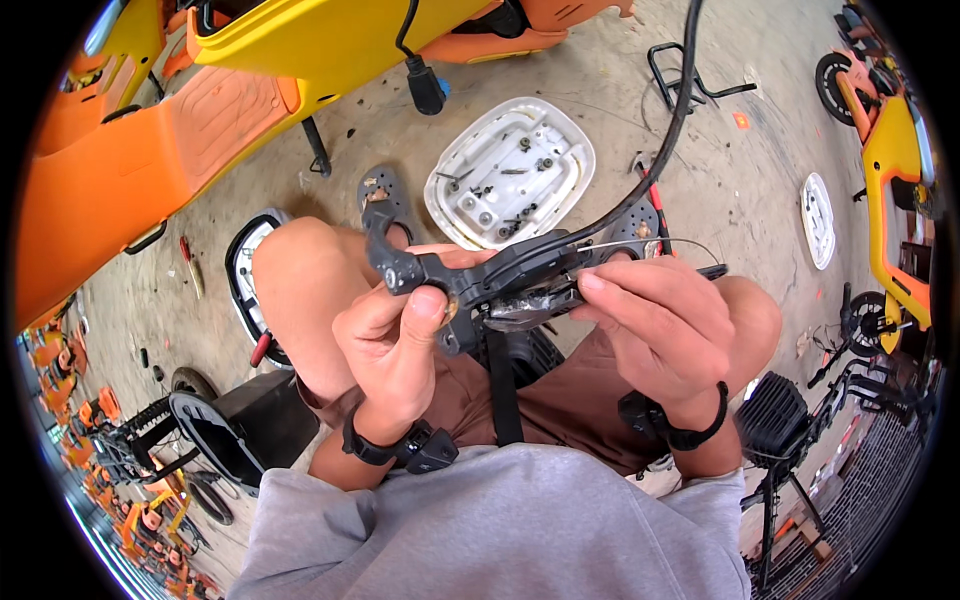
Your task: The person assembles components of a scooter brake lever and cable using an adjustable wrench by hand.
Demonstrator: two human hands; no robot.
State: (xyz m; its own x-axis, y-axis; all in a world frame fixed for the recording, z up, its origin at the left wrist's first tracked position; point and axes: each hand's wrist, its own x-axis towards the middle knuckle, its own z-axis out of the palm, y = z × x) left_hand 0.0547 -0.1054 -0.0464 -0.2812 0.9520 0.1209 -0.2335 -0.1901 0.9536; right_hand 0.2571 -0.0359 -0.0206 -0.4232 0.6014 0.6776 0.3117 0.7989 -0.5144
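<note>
My left hand is closed round a black curved bracket, thumb pressed on its near face. The bracket is part of an assembly held over my lap, and a thick black cable rises from it toward the top edge. On its near side sits a glossy dark piece. My right hand pinches at the right end of that piece, its fingertips partly hiding it. A thin bare wire arcs from the assembly above my right hand.
Beyond my feet, a white plastic tray holds several screws. A red-handled tool lies by my right shoe; a screwdriver lies at left. An orange and yellow scooter stands upper left, another at right. A black plug hangs above.
</note>
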